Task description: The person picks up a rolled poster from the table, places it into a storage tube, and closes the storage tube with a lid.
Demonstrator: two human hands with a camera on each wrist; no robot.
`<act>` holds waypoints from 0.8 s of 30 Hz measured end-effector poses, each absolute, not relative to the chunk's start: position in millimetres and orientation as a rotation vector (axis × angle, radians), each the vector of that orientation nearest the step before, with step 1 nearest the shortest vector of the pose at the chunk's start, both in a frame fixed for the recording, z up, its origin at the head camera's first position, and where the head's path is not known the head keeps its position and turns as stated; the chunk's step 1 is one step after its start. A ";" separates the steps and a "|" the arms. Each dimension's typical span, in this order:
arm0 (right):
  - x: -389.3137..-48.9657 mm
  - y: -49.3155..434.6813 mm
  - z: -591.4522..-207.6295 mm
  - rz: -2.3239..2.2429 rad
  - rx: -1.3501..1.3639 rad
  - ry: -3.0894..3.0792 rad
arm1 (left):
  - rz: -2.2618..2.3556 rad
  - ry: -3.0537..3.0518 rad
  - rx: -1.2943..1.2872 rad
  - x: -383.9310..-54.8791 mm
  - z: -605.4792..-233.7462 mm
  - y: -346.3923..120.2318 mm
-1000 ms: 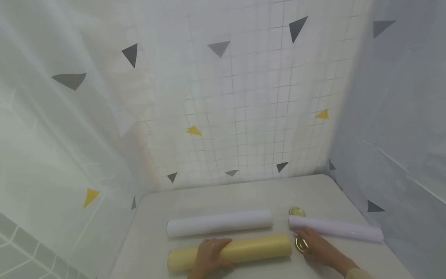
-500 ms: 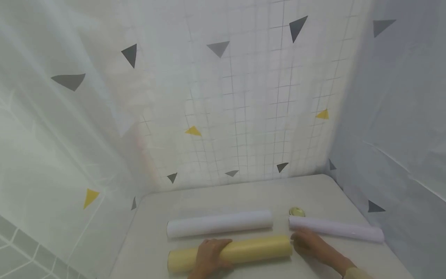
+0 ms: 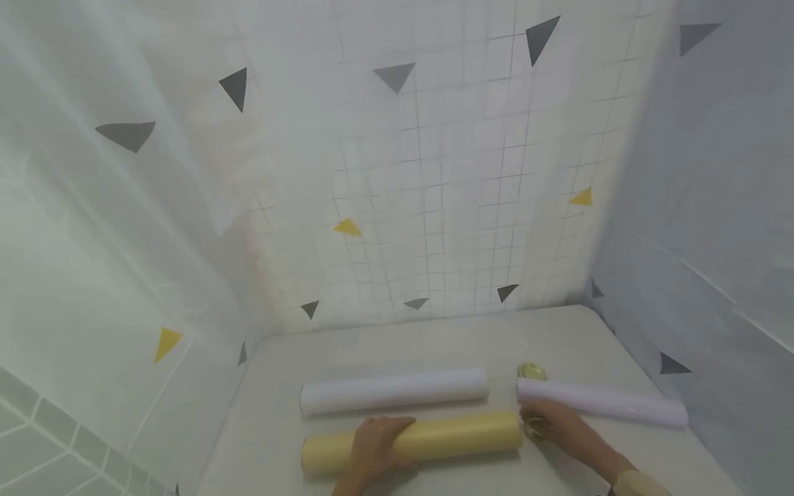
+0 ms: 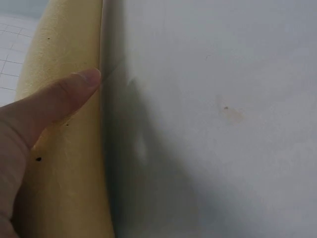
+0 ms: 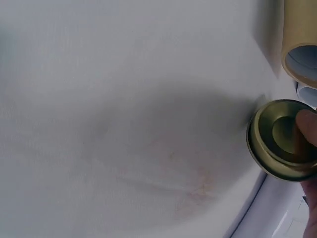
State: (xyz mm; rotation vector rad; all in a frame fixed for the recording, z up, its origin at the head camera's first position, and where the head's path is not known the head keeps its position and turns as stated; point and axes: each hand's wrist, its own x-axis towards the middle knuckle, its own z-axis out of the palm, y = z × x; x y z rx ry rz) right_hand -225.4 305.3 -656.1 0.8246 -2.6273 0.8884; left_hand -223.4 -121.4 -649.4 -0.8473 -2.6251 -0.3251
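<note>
A yellow cardboard tube [image 3: 459, 437] lies across the table, its hollow end visible in the right wrist view. My left hand [image 3: 375, 448] grips its left half from above. In the left wrist view the thumb [image 4: 59, 99] presses along the tube's side. Just off the tube's right end, my right hand [image 3: 561, 428] pinches a round gold metal lid [image 5: 265, 144]. Its recessed side shows in the right wrist view, with the thumb [image 5: 308, 126] inside the recess. The other fingers are mostly hidden behind the lid.
Behind the yellow tube lies a white paper roll [image 3: 393, 391]. A thinner, pale lilac roll [image 3: 602, 401] lies at the right, with a second gold lid [image 3: 532, 371] beside its left end. White sheeting with grey and yellow triangles [image 3: 348, 227] walls the white table [image 3: 372, 350].
My right hand has turned the gold lid close to the tube's right end; it went out of sight and shows again. My left hand stays on the tube. The head view has shifted slightly.
</note>
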 end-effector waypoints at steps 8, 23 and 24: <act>-227.2 300.3 -660.6 0.858 0.945 -2.515 | -0.295 -2.607 -0.852 -228.9 -649.0 -124.4; -223.4 287.5 -657.7 0.813 0.758 -2.617 | -0.340 -2.551 -0.834 -224.6 -641.8 -122.2; -223.5 285.9 -655.9 0.869 0.716 -2.653 | -0.352 -2.569 -0.827 -224.3 -640.7 -121.9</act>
